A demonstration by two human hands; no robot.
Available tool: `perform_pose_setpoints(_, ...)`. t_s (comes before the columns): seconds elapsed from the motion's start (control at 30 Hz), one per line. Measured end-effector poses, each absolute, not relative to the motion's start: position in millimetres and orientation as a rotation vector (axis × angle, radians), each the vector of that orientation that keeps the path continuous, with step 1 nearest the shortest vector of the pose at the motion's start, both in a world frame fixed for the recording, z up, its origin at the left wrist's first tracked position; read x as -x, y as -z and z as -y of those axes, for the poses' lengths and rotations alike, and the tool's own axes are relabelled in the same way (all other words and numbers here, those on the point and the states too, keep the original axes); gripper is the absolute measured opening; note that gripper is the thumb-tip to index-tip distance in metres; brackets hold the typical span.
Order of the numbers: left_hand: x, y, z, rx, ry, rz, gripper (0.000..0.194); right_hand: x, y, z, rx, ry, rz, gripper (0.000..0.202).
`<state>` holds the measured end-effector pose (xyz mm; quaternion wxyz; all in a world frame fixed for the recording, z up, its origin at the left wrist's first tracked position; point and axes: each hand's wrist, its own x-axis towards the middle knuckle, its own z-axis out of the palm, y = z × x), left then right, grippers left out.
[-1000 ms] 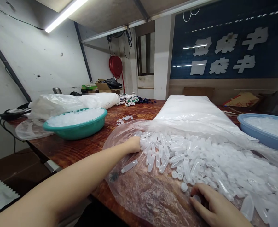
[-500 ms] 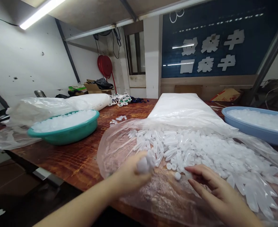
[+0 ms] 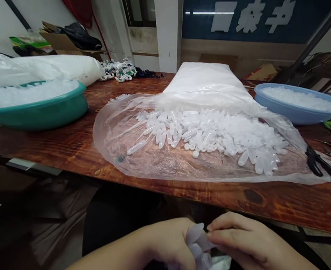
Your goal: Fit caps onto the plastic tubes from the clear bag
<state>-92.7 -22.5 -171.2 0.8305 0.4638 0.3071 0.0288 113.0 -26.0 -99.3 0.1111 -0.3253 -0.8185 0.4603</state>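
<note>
My left hand (image 3: 172, 242) is closed around a small bunch of translucent white plastic tubes (image 3: 195, 234) with tapered ends. It is low in the view, in front of the table edge and above my lap. My right hand (image 3: 238, 238) meets it from the right, its fingers bent and pressed against a tube at the bunch; its lower fingers are partly hidden. Beyond them, a loose pile of similar tubes (image 3: 190, 122) lies at the mouth of a clear plastic bag (image 3: 160, 170). One small white cap (image 3: 195, 153) rests at the pile's front, and a single tube (image 3: 136, 147) lies off to the left.
A green basin (image 3: 61, 108) heaped with white pieces stands left, a blue basin (image 3: 295, 112) right. The full white bag body (image 3: 205, 78) stretches back across the wooden table (image 3: 255, 195). Black-handled scissors (image 3: 320, 165) lie on the bag's right edge.
Both hands have drawn back from the pile to below the table edge and come together at the bunch of tubes. The view has tilted down. A single tube now shows apart on the left.
</note>
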Motion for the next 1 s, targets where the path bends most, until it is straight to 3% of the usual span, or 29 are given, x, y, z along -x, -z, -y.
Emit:
perform_pose_setpoints(0.2,90,167,21,-1.139,-0.013,-0.814,0.017,-108,122,32,1.2,-1.186,2.416,0.017)
perform_pose_setpoints(0.37,88,160,24,-1.361,0.02,-0.986,0.016,-98,147,40,1.571,-1.039,2.289,0.055)
perform_pose_setpoints(0.5,88,159,22,-1.403,0.019,-1.067,0.017,-104,153,47,1.451,-1.154,2.16,0.029)
perform_pose_setpoints(0.6,87,160,21,-1.371,0.088,-1.031,0.016,-107,154,51,1.296,-1.241,2.263,0.025)
perform_pose_setpoints(0.73,87,162,25,-1.396,0.121,-1.06,0.016,-106,156,54,1.532,-1.188,2.243,0.029)
perform_pose_setpoints(0.87,86,165,31,-1.416,0.091,-1.056,0.014,-105,160,56,1.337,-1.296,2.19,0.021)
perform_pose_setpoints(1.0,83,164,35,-1.766,0.025,-1.201,0.012,-96,169,59,1.516,-1.305,1.991,0.027)
